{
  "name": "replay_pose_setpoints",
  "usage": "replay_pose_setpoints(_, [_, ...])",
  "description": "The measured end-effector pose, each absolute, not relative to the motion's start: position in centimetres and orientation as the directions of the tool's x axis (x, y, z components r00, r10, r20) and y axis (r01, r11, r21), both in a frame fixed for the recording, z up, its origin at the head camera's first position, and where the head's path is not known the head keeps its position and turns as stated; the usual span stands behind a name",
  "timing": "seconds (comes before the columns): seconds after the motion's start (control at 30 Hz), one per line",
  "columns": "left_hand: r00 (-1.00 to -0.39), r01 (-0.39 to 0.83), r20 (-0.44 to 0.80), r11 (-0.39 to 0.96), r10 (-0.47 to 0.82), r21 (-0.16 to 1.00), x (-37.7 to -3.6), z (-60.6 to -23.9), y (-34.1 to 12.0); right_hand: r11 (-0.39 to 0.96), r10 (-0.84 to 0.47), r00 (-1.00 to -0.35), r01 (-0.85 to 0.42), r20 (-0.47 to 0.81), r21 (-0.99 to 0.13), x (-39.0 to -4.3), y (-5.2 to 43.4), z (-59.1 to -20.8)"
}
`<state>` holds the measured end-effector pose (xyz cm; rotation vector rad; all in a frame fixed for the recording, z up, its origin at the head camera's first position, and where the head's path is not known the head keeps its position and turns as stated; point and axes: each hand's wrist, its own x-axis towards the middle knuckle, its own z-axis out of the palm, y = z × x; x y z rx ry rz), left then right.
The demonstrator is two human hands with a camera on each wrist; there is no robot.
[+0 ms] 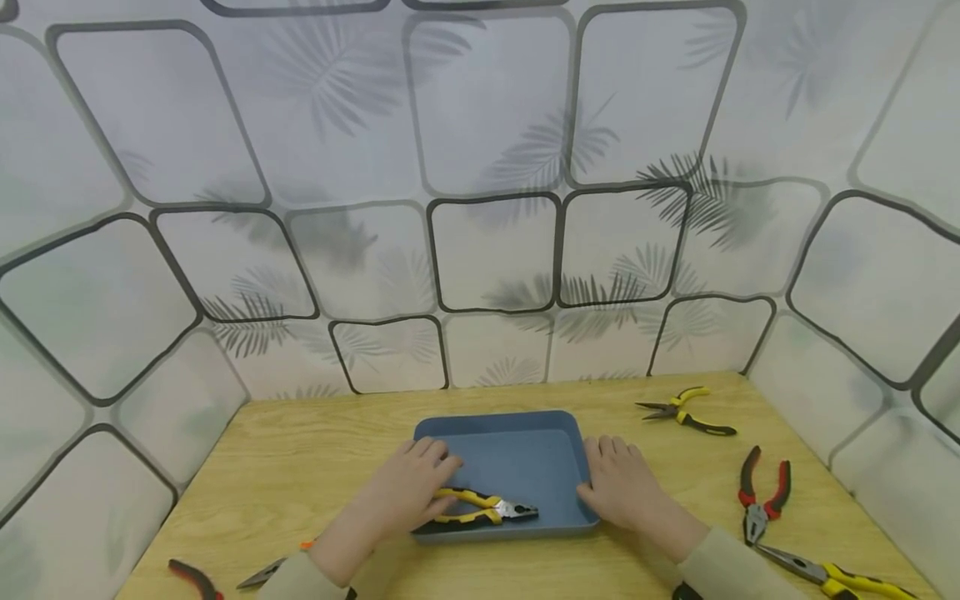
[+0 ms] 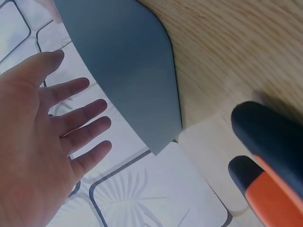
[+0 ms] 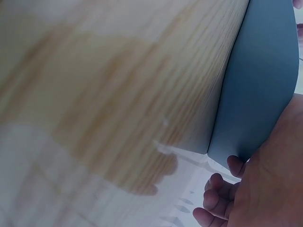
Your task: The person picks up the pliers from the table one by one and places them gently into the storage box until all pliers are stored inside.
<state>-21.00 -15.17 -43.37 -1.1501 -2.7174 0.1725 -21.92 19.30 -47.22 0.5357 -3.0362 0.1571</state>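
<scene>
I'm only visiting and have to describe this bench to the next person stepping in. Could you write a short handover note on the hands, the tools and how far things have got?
Left hand: open, fingers straight, at the left rim of the blue tray, by the handles of the yellow pliers.
Right hand: open, resting against the tray's right edge.
Done: the yellow pliers lie inside the tray.
Left: on the wooden table outside the tray lie yellow needle-nose pliers, red pliers, yellow long-nose pliers, and two partly visible tools at the near-left edge.
</scene>
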Motion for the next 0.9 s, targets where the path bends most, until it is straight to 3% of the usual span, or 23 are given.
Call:
replay_pose_setpoints(0.33, [-0.727, 0.669, 0.095, 0.732, 0.680, -0.128, -20.8, -42.9, -15.9, 0.934, -0.342, -0.936, -0.348, 0.077, -0.080, -22.0, 19.4, -47.3])
replay_pose_setpoints(0.9, [-0.744, 0.631, 0.184, 0.766, 0.643, -0.126, -20.1, -42.2, -17.5, 0.933, -0.343, -0.937, -0.348, 0.065, -0.094, -22.1, 19.5, -47.5])
